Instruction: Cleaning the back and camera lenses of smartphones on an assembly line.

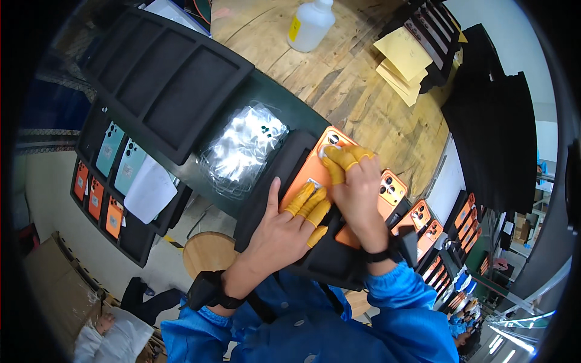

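Observation:
An orange phone (309, 174) lies back side up on a black foam tray, its camera bump toward the far end. My left hand (283, 225), with yellow finger cots on several fingers, holds it down; the bent fingertips press on its back beside a small silvery label and the thumb lies along its left side. My right hand (356, 181), also in yellow finger cots, is closed at the camera end of the same phone. Its fingers pinch a small white piece (327, 150), perhaps a wipe, against the back. Its underside is hidden by the fingers.
More orange phones (392, 189) lie to the right. A heap of clear plastic film (245, 148) and a black compartment tray (175, 85) are at left. Teal phones (110, 147) sit in trays below. A white bottle (311, 25) and yellow sheets (404, 55) stand farther off.

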Demonstrator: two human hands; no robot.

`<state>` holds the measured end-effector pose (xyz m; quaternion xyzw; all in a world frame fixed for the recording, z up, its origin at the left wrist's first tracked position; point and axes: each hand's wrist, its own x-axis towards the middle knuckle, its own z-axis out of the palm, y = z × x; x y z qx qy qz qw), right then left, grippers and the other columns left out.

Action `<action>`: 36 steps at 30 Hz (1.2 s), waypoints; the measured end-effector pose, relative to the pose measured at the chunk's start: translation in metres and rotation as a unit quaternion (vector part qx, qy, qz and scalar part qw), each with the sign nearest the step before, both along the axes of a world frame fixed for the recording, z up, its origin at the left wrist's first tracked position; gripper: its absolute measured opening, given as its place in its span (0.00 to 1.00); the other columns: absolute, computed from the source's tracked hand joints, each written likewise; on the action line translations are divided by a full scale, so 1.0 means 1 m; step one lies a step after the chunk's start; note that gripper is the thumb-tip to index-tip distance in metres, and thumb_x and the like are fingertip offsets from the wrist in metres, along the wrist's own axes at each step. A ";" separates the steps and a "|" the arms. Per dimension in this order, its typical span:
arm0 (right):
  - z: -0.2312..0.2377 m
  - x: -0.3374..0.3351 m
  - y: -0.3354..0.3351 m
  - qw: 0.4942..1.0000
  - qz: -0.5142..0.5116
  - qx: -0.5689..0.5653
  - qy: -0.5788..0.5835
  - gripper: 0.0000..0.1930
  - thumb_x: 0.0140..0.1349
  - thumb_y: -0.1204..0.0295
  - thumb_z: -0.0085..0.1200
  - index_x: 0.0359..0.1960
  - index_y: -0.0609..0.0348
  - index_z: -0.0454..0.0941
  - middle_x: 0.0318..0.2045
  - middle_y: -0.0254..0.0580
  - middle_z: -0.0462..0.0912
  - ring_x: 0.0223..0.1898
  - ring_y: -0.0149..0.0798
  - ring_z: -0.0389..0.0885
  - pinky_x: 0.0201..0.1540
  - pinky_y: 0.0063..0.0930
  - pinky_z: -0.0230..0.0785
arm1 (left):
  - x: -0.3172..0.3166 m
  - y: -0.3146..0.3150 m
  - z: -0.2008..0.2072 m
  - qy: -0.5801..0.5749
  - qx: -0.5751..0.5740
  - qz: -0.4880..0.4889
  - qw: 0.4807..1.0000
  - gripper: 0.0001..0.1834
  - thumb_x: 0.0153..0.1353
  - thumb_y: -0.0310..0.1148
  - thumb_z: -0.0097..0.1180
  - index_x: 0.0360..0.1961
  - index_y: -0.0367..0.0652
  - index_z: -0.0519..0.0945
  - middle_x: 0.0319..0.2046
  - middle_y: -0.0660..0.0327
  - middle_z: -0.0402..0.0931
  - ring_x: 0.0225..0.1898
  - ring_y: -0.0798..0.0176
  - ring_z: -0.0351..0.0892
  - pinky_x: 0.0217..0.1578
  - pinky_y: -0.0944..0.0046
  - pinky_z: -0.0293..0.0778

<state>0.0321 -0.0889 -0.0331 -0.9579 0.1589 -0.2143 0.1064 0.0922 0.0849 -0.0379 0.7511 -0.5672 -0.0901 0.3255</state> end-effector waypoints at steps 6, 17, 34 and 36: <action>0.003 0.015 0.005 0.997 0.004 -0.009 -0.074 0.11 0.46 0.79 0.62 0.33 0.62 0.78 0.30 0.45 0.76 0.31 0.48 0.73 0.36 0.38 0.64 | 0.002 -0.002 -0.013 -0.009 -0.100 0.061 0.993 0.13 0.58 0.40 0.55 0.36 0.42 0.82 0.17 0.63 0.74 0.20 0.66 0.73 0.63 0.28 0.43; 0.008 0.020 0.016 0.997 -0.037 0.023 -0.066 0.10 0.45 0.81 0.64 0.31 0.60 0.79 0.30 0.44 0.78 0.31 0.47 0.75 0.35 0.33 0.66 | 0.008 0.004 -0.006 0.000 0.018 -0.021 1.000 0.16 0.57 0.39 0.56 0.43 0.43 0.80 0.27 0.63 0.77 0.28 0.68 0.76 0.63 0.28 0.42; 0.004 0.003 0.010 0.990 -0.113 0.058 -0.069 0.11 0.45 0.81 0.60 0.33 0.61 0.79 0.26 0.44 0.75 0.29 0.48 0.72 0.33 0.39 0.63 | 0.008 0.007 -0.005 0.011 0.063 -0.039 0.997 0.19 0.58 0.39 0.56 0.49 0.43 0.78 0.41 0.62 0.81 0.49 0.65 0.78 0.63 0.27 0.37; 0.003 0.010 0.005 0.991 -0.105 0.047 -0.068 0.10 0.46 0.80 0.61 0.32 0.61 0.79 0.26 0.44 0.75 0.29 0.48 0.72 0.33 0.39 0.63 | 0.008 0.006 -0.005 0.010 0.056 -0.035 0.998 0.19 0.58 0.39 0.56 0.49 0.43 0.78 0.41 0.62 0.81 0.49 0.65 0.78 0.63 0.27 0.37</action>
